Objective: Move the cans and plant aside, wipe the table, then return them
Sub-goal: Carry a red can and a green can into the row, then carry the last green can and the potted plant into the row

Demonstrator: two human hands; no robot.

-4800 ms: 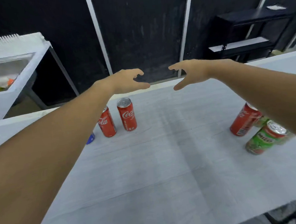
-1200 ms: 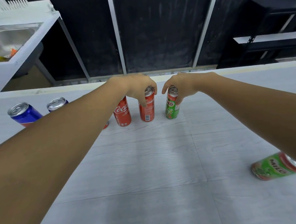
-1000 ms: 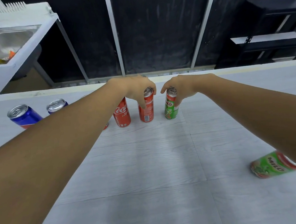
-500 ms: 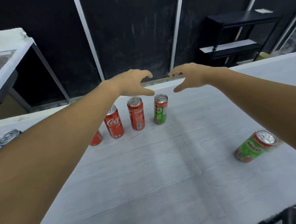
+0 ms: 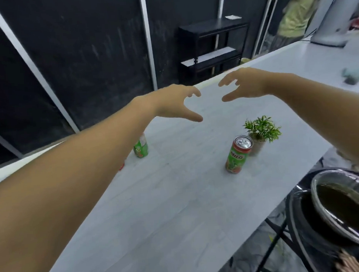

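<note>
While a pale grey table [image 5: 179,209] fills the lower and middle frame, a round metal bowl [image 5: 347,207] sits off its edge at lower right. At centre right a green Milo can [image 5: 237,154] stands upright, a small potted plant [image 5: 261,130] just behind it and nearly touching. A second green can [image 5: 141,147] stands at centre left, partly hidden by the left forearm. Above the table, the left hand [image 5: 172,102] and right hand [image 5: 246,84] hover near each other, fingers spread and loosely curved, holding and touching nothing. Beyond the far edge are dark wall panels with pale strips [image 5: 147,39] and a black shelf unit [image 5: 212,49]; a blurred person in light green [image 5: 295,11] stands at upper right.
</note>
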